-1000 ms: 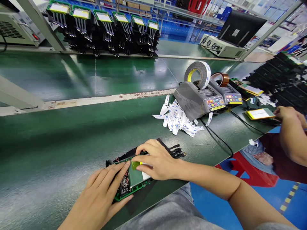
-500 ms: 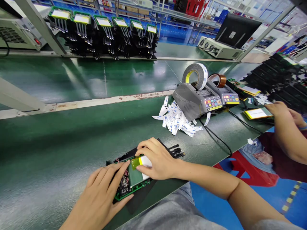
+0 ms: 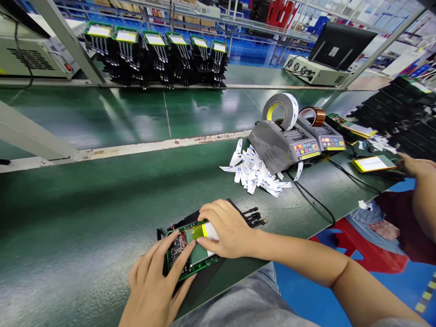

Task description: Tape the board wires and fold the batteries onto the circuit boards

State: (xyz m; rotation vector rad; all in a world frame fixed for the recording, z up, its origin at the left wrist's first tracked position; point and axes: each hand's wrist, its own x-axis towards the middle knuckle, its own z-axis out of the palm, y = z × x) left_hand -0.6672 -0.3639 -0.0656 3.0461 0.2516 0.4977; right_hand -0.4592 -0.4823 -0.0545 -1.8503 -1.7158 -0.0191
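Note:
A green circuit board (image 3: 205, 263) lies tilted on a black case at the bench's front edge. It carries wired parts (image 3: 178, 254), a grey-green flat battery (image 3: 199, 252), a strip of amber tape (image 3: 196, 232) and a white label (image 3: 211, 230). My left hand (image 3: 161, 272) spreads over the board's left end, its index fingertip on the battery near the tape and its thumb at the near edge. My right hand (image 3: 226, 229) grips across the labelled end, thumb near, fingers along the far side. Short black cables with plugs (image 3: 255, 217) stick out beyond it.
Backing-paper scraps (image 3: 254, 170) are heaped beside two tape dispensers (image 3: 277, 147) with a grey tape roll (image 3: 281, 110) and an amber roll (image 3: 313, 116). A co-worker's hand (image 3: 418, 168) is by another battery (image 3: 373, 164) at right. Stacked units (image 3: 156, 59) stand on the shelf.
My left index finger has shifted from the far edge onto the battery beside the tape. My right hand keeps its hold. The co-worker's hand has moved right, and the view has shifted slightly.

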